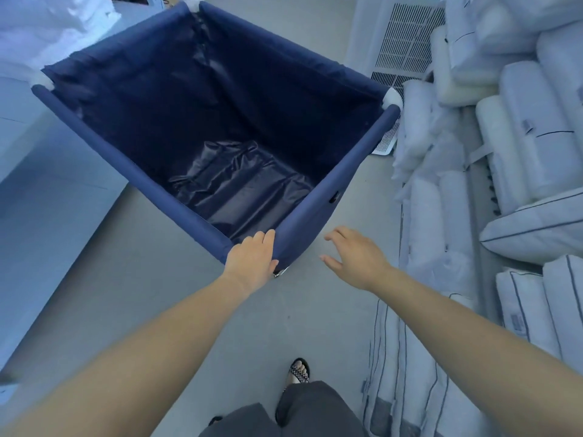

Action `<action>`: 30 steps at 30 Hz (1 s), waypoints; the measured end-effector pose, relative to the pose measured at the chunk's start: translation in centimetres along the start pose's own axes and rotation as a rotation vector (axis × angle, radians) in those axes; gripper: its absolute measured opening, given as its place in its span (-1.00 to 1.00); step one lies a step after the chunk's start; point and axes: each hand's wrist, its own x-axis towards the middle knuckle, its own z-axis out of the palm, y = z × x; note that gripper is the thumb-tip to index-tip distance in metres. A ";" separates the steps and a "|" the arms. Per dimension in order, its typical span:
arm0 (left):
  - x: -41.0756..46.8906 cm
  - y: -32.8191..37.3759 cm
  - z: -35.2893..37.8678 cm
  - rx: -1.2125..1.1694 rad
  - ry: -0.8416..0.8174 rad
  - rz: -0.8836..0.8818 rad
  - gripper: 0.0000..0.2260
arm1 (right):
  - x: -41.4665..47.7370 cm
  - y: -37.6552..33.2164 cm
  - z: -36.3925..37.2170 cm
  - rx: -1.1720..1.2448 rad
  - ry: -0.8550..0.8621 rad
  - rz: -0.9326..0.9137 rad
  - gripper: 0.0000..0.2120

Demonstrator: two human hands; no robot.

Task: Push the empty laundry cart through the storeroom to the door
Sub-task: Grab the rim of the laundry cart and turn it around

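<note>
A navy fabric laundry cart (132,165) stands on the grey floor in front of me, turned so one corner points at me. Its inside holds only a dark crumpled liner. My left hand (250,260) rests over that near corner, fingers curled over the padded rim. My right hand (355,257) hovers just right of the corner, fingers spread, apart from the cart and holding nothing.
Bagged white pillows (520,121) are stacked high along the right side, close to the cart's right corner. A white slatted panel (400,48) leans behind them. Pale shelving or boxes (38,171) line the left. Bare floor (151,263) runs between.
</note>
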 end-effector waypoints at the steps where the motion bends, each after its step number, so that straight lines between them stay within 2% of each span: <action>1: 0.0 0.0 0.0 0.002 0.000 0.000 -0.55 | 0.1 0.0 -0.1 0.004 -0.004 0.003 -0.58; 14: -3.0 -4.0 0.8 -0.019 -0.035 -0.038 -0.51 | 2.4 -4.2 0.3 -0.011 -0.046 -0.109 -0.57; 19: -6.2 -7.8 0.5 -0.096 -0.090 -0.154 -0.53 | 3.1 -6.0 0.9 -0.030 -0.032 -0.159 -0.58; 26: -9.4 -11.4 0.3 -0.070 -0.171 -0.372 -0.63 | 3.6 -8.6 2.1 -0.040 -0.002 -0.224 -0.61; 30: -10.0 -12.3 0.7 -0.136 -0.138 -0.422 -0.67 | 4.0 -9.8 2.6 -0.082 0.021 -0.288 -0.66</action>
